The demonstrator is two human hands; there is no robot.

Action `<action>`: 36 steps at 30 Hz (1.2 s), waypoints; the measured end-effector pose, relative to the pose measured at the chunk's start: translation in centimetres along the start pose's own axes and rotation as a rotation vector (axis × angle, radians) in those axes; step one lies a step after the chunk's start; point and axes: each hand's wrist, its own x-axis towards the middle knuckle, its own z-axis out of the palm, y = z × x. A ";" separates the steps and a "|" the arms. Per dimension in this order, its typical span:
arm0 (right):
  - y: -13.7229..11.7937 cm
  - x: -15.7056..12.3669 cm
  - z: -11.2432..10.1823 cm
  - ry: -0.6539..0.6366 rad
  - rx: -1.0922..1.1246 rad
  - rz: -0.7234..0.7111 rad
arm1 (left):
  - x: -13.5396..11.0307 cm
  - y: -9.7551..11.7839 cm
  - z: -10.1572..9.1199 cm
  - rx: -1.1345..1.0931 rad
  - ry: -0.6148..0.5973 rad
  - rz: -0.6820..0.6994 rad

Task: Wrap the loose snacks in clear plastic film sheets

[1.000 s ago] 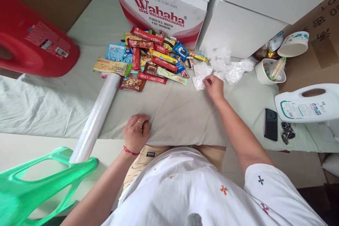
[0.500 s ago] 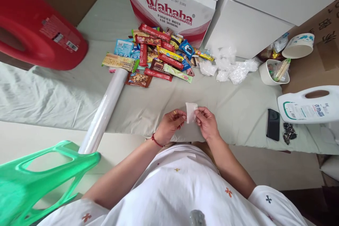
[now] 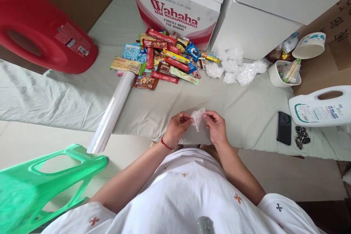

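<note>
A small, thin, translucent white plastic bag (image 3: 197,117) is stretched between my two hands near the front edge of the cloth-covered surface (image 3: 153,113). My left hand (image 3: 178,127) pinches its left side between thumb and forefinger. On the other side, my right hand (image 3: 215,126) grips the upper right corner the same way. The bag looks crumpled, with a point hanging down. Beyond the hands lies a pile of wrapped snacks (image 3: 167,58), and to its right sit several crumpled clear plastic bags (image 3: 237,67).
A clear plastic film roll (image 3: 112,113) slants over the front edge by a green stool (image 3: 63,175). A red jug (image 3: 52,33), a Wahaha carton (image 3: 175,12) and white boxes (image 3: 260,14) stand behind. At right are a white bottle (image 3: 318,108), phone (image 3: 284,128), keys (image 3: 302,137) and a tub (image 3: 283,75).
The small bag has gone from a flat, upright rectangle to a crumpled, drooping shape. Both hands still pinch it, and the view has shifted slightly.
</note>
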 end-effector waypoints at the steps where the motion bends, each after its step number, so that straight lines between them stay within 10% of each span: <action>1: -0.2 0.0 -0.4 0.009 0.054 0.042 | 0.0 0.2 -0.1 0.009 0.005 0.007; 16: -0.8 0.1 -5.2 0.144 0.258 0.169 | 0.1 1.1 -2.0 -0.047 -0.014 0.069; 23: 0.0 -0.7 -3.9 -0.036 0.172 0.138 | -0.6 1.4 1.0 -0.217 -0.417 -0.410; 31: 0.4 -0.9 -5.5 0.089 -0.086 -0.090 | 0.6 0.5 1.6 -0.203 -0.068 -0.093; 36: 0.3 -1.8 -7.2 -0.106 -0.168 -0.192 | 0.8 0.7 0.8 -0.250 -0.050 0.018</action>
